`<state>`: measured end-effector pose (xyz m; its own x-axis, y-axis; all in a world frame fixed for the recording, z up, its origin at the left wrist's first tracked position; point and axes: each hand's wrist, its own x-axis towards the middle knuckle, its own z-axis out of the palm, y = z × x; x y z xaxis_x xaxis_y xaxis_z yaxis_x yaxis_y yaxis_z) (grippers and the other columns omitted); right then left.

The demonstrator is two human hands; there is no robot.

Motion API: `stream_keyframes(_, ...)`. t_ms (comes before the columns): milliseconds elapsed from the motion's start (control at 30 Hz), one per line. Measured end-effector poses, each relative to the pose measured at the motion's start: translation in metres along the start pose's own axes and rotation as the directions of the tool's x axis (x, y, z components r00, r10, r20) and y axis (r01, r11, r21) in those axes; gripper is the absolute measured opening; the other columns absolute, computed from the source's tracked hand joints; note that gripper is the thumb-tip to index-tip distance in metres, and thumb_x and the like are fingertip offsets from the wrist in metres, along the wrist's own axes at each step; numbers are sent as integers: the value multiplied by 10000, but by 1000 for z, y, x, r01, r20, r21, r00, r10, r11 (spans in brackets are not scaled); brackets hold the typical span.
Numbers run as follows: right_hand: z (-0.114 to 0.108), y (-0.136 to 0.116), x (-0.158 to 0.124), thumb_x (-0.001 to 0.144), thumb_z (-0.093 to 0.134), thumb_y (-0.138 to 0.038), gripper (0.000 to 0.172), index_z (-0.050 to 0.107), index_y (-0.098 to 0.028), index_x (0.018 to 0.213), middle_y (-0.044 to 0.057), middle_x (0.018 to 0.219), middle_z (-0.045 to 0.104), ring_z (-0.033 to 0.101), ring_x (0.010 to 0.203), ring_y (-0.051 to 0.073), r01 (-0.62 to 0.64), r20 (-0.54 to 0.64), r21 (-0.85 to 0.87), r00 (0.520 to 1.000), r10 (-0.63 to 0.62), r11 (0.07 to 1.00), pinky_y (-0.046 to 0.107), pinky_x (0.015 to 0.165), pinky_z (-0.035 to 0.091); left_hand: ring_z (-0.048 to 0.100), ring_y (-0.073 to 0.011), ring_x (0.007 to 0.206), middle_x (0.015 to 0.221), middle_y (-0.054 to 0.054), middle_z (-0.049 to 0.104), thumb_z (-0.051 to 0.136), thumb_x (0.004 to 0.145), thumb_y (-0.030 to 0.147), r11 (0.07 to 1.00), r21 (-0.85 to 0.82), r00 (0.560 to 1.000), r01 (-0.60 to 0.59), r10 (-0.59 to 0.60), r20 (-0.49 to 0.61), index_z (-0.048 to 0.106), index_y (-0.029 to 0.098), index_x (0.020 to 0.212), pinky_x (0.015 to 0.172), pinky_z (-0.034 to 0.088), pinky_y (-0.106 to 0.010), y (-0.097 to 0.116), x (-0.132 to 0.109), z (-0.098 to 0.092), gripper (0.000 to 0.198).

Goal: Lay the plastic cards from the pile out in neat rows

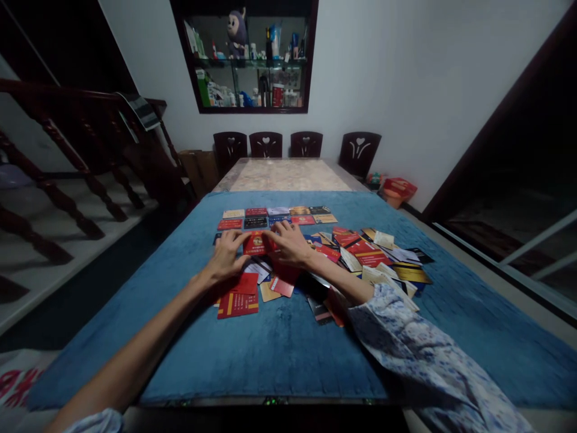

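Two hands met over the middle of the surface (pixel 288 367). The left hand (pixel 228 255) had its fingers curled narrowly on the left edge of a red card (pixel 256 242), and the right hand (pixel 291 243) held the card's right edge with its fingers spread a little wider. Whether the card was lifted or lay flat could not be told.

Just beyond the card, two neat rows of cards (pixel 277 216) lay side by side. A loose heap of cards (pixel 378 258) sprawled to the right of the hands and ran under the right forearm, which wore a pale patterned sleeve (pixel 419 355). More red cards lay near the left wrist.

A blue cloth (pixel 135 313) covered the near part of the surface. Its far part showed bare mottled stone (pixel 283 174). Four dark chairs (pixel 265 144) stood in a line at the far end, against a white wall. Above them a dark-framed wall niche (pixel 311 60) with glass shelves held bottles, boxes and a purple plush toy (pixel 237 33).

A dark wooden stair railing (pixel 67 150) rose on the left. A red bag (pixel 397 189) sat on the floor by the wall at the far right, and a dim doorway with a pale frame (pixel 532 240) opened on the right side. The room was poorly lit.
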<state>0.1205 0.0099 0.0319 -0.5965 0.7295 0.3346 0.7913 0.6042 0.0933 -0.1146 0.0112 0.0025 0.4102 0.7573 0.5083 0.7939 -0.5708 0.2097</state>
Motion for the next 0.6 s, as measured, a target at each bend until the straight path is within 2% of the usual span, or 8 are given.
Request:
stream_keyframes(267,-7,35,-12,865,627,-388,516,564,-174,1331,178,1291,561,441,1167,325,5,43,-42,999,-3,999,447,918,364,472,-348,1179,1249,-134,574,699,773,215,999,20,996,-47,46,82,616,206,1282,961,409,-523,24,31,11,516)
stream_keyframes(600,-8,77,-23,854,645,-374,549,557,-190,1364,174,1330,553,433,1191,333,-94,109,-37,989,97,995,453,896,409,456,-347,1171,1238,-140,583,705,774,195,998,19,990,-60,57,133,631,207,1224,947,395,-531,49,69,35,456)
